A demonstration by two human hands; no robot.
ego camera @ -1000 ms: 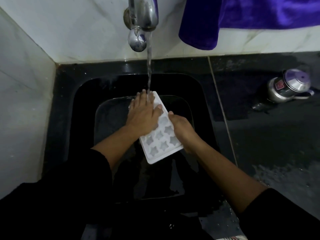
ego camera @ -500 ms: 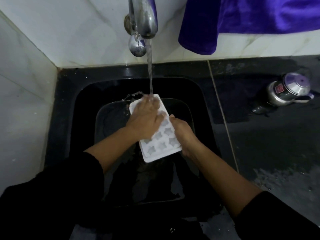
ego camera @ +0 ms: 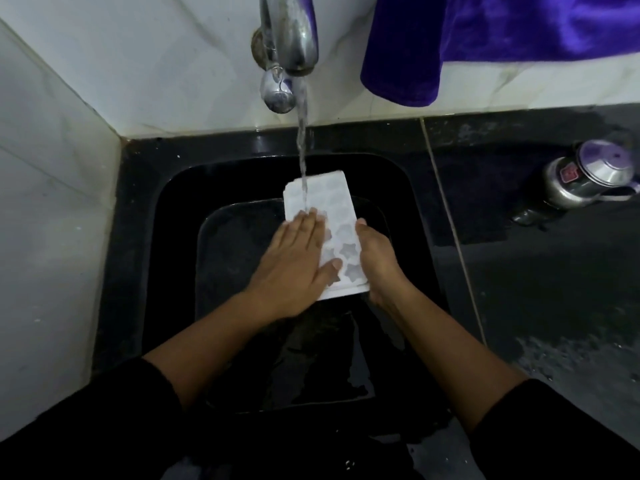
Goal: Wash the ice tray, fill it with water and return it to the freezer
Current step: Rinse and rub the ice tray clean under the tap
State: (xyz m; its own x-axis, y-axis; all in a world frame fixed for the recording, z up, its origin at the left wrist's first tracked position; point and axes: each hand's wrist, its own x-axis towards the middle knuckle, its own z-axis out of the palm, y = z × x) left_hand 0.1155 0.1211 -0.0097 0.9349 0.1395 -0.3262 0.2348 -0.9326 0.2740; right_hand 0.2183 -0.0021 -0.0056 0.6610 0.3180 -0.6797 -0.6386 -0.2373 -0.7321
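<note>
A white ice tray with star-shaped cells is held over the black sink, its far end under the running water from the steel tap. My left hand lies flat on the tray's near left part, fingers straight, fingertips at the water stream. My right hand grips the tray's right edge from the side, thumb on the rim and fingers hidden beneath.
A steel lidded pot lies on the wet dark counter at the right. A purple cloth hangs over the white tiled wall behind the sink. White tiles close off the left side.
My left hand has slid back toward me along the tray, uncovering its far end, which now sits under the stream. The tray has turned a little straighter.
</note>
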